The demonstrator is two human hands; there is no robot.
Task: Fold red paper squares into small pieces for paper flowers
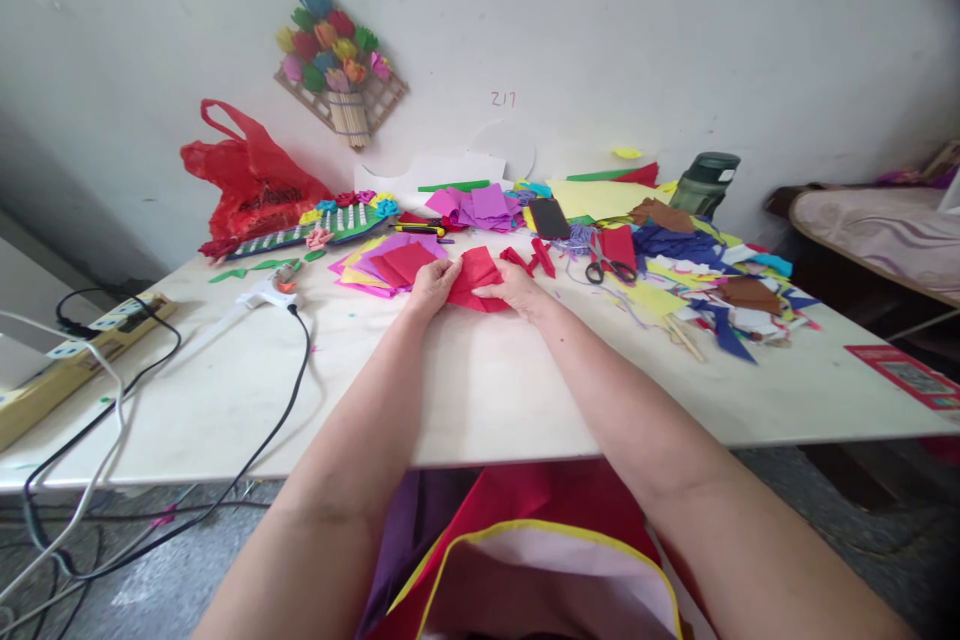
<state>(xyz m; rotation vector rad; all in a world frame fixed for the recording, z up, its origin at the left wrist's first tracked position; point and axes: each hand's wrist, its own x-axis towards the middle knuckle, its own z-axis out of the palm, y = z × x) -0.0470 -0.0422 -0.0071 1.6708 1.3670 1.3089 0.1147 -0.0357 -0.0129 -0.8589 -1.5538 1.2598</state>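
Note:
Between my two hands, just above the white table, is a piece of red crepe paper [475,272]. My left hand [433,286] pinches its left edge, thumb on top. On the opposite side my right hand [519,288] grips it with thumb and fingers. A stack of coloured paper sheets [364,270], pink, yellow, purple and red, lies beside my left hand. Small rolled red paper pieces [543,258] rest just beyond my right hand. Black-handled scissors [609,268] lie farther right.
At left are a glue gun [271,292] with a black cord, a power strip [97,345] and a red plastic bag [251,175]. Paper scraps [727,295] spread over the right side, near a phone [549,218] and a green bottle [703,184]. The table's front edge is close to me.

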